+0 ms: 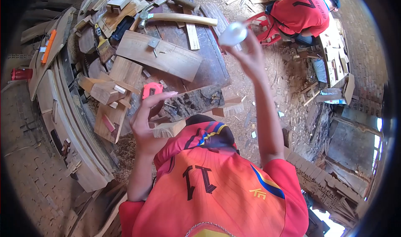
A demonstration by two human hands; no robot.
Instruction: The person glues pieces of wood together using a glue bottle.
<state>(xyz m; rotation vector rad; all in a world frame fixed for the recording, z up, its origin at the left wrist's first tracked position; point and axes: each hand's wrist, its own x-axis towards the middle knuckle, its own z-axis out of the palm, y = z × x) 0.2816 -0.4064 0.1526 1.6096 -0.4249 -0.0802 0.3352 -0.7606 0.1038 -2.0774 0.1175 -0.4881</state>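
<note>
My right hand (252, 60) is raised beyond the bench's right edge, its fingers around a shiny white rounded object (233, 34) whose exact kind I cannot make out. At the near side of the bench, my left hand (144, 122) is curved with fingers apart and nothing visible in it. Just beyond its fingers sits a red tape measure (152, 89). Beside them lies a dark, rough-faced wood block (194, 103). Farther back, a metal piece (153, 43) rests on a wide board (161, 57).
A hammer (179, 19), a chisel-like tool (177, 1) and a paintbrush (104, 44) lie among wood offcuts on the bench (215, 65). An orange level (49, 47) is at left. Another person (300, 11) in red sits near a red plastic chair (264, 28). Shavings litter the floor.
</note>
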